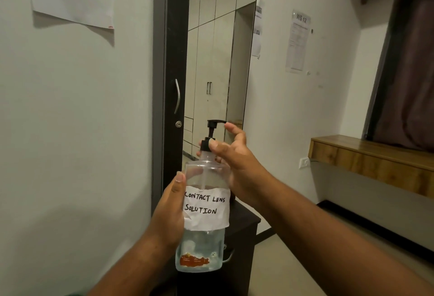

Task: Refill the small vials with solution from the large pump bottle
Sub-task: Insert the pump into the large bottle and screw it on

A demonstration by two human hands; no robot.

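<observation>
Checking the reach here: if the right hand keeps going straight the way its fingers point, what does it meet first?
Most likely the black pump head: the right hand points up-left at its nozzle, index fingertip nearly touching. Depth is unclear.

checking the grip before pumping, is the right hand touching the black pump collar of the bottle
Touching. The head view shows the right hand with its thumb pressed on the black pump collar of the contact lens solution bottle; no gap shows.

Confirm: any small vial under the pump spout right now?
No. Only air is below the pump spout; the right hand grips the collar.
</observation>
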